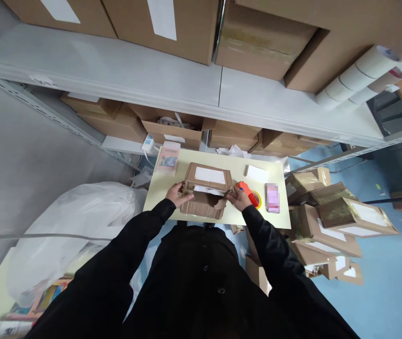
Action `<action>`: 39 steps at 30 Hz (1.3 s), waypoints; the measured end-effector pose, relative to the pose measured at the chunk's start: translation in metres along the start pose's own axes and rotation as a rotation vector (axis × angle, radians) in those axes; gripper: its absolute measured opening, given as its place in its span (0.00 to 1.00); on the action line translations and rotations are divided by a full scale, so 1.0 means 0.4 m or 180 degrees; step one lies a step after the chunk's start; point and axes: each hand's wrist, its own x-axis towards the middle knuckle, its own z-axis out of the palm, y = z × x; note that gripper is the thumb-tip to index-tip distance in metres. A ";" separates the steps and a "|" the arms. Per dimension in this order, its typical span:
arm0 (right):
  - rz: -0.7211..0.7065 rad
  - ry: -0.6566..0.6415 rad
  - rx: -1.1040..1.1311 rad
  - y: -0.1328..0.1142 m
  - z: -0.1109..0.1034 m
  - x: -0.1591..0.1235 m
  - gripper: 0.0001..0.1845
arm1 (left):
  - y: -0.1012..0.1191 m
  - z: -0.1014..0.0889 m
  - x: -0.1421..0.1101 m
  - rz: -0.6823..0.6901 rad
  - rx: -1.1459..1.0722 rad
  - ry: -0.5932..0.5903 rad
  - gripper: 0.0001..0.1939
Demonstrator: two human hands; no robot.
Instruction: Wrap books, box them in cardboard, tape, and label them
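Observation:
A small cardboard box (191, 170) with a white label (209, 175) on top lies on the pale yellow table (201, 157). Its near side gapes, with ragged edges and a torn flap (201, 207) hanging toward me. My left hand (176, 194) is closed on the box's torn left edge, thumb toward the opening. At the right edge, my right hand (240, 197) pinches the ragged cardboard. Something white shows in the opening; what else is inside is dark. Just right of my right hand lies an orange-red tape dispenser (247, 192) with a yellow-rimmed roll (258, 197).
A phone (272, 197), a stack of white labels (256, 173) and a pinkish packet (168, 158) lie on the table. Shelving (186, 89) with cartons crosses ahead. Cartons (328, 226) pile up on the right floor; a white plastic bag (80, 216) bulges at left.

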 end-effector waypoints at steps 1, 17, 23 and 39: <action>0.0076 0.0057 -0.0001 -0.009 -0.024 0.008 0.29 | 0.016 -0.012 0.004 0.0022 0.0111 -0.0074 0.31; -0.0935 0.0107 -0.2495 -0.169 0.000 0.010 0.18 | 0.156 0.031 0.014 -0.0145 0.1362 0.0265 0.48; -0.0444 -0.1222 -0.3084 -0.217 0.065 0.011 0.23 | 0.097 0.007 0.036 -0.0265 0.0776 0.0521 0.31; -0.0094 -0.0673 -0.2465 -0.138 -0.011 0.115 0.58 | 0.224 0.067 0.053 0.1397 0.2092 -0.0364 0.38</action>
